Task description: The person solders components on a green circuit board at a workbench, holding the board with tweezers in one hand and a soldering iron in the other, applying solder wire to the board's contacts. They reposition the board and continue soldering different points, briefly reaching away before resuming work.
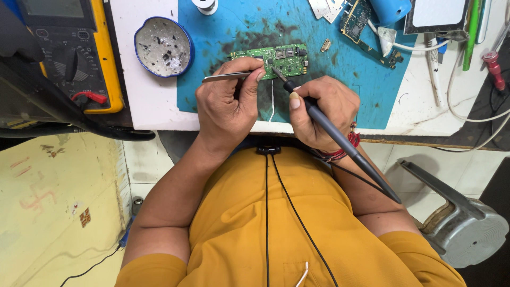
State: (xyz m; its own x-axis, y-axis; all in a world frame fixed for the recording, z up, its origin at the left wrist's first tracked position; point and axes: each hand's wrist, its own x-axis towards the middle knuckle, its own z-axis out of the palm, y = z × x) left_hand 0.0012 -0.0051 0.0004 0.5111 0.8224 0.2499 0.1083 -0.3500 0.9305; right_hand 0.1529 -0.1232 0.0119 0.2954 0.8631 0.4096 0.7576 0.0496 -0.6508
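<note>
A small green circuit board (pixel 276 57) lies on a stained blue work mat (pixel 234 32). My left hand (pixel 227 103) grips metal tweezers (pixel 223 77), whose shaft points left while the fingers rest at the board's near edge. My right hand (pixel 319 111) holds a black probe (pixel 340 143) like a pen, its thin tip touching the board near the middle. The probe's handle runs back past my wrist to the lower right.
A yellow multimeter (pixel 74 53) with a red plug stands at the left. A round blue-rimmed dish (pixel 163 47) of solder bits sits beside the mat. Another circuit board (pixel 357 18), white cables (pixel 457 106) and tools lie at the right. A grey stool (pixel 462 228) stands below.
</note>
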